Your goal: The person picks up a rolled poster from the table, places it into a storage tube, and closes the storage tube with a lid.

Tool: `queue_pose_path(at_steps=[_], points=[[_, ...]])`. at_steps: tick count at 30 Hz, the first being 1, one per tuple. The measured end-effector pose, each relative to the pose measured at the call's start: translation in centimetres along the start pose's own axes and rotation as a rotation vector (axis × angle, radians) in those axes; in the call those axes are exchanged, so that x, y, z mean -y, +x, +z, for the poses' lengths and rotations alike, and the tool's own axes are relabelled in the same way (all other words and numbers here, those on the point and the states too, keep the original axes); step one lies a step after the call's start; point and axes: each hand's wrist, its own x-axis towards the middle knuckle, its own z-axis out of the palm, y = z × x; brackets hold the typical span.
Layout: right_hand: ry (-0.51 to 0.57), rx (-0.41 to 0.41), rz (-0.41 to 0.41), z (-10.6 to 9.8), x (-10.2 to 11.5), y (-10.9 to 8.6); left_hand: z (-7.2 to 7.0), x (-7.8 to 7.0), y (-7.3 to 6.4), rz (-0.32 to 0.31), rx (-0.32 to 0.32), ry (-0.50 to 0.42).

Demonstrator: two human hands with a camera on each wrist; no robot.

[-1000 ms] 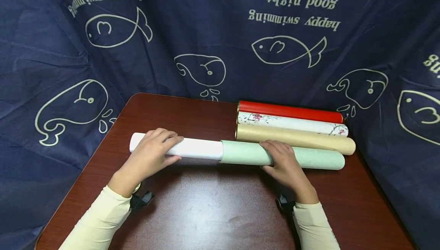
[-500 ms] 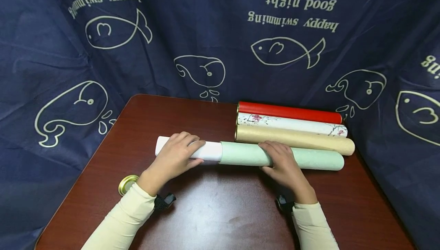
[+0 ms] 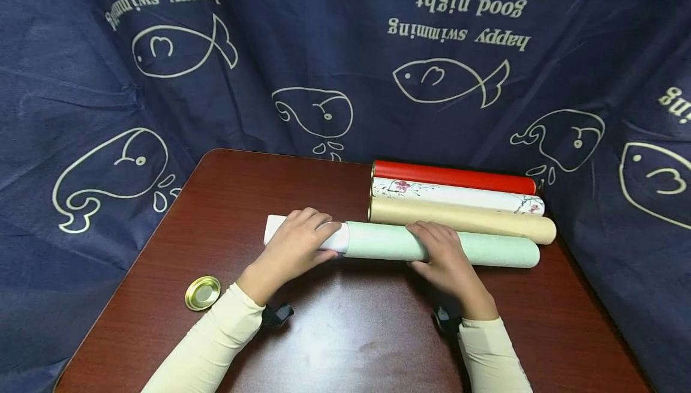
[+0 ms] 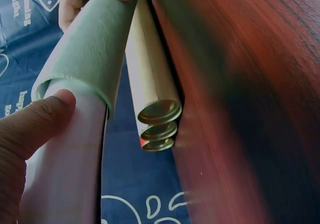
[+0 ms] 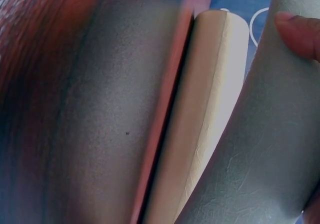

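Note:
My left hand (image 3: 296, 250) grips a rolled sheet of white paper (image 3: 339, 239), part of which sits inside the mouth of a pale green cardboard tube (image 3: 378, 240). In the left wrist view its thumb (image 4: 42, 118) lies along the roll (image 4: 65, 169), with the tip close to the tube's rim (image 4: 75, 81). A short length of paper sticks out beyond the hand on the left. My right hand (image 3: 447, 258) holds the green tube around its middle, thumb on the near side and fingers over the top.
Behind the green tube lie a tan tube (image 3: 486, 219), a white flower-patterned tube (image 3: 459, 194) and a red tube (image 3: 453, 177), side by side. A gold metal lid (image 3: 203, 293) rests on the brown table (image 3: 259, 183) at left. A blue printed cloth (image 3: 345, 33) hangs behind.
My left hand has moved right, sliding the paper roll further into the green tube. The gold lid has come into view from behind the left arm. My right hand and the tube have stayed put.

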Motion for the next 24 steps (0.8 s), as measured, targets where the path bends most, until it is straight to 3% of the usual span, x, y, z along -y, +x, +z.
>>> queue_pose_path(at_steps=[7, 12, 19, 24], points=[[0.003, 0.013, 0.004, 0.1, -0.1, 0.1, 0.0, -0.2, 0.2, -0.016, 0.050, -0.054], [0.006, 0.010, 0.006, 0.2, -0.1, 0.0, -0.9, 0.2, -0.4, 0.003, 0.086, -0.086], [0.024, -0.006, 0.002, 0.2, 0.1, 0.0, -3.1, 2.1, -2.7, 0.004, 0.015, -0.071], [0.016, -0.008, 0.008, 0.2, 0.0, -0.1, -4.1, 3.8, -4.6, -0.031, -0.020, -0.116]])
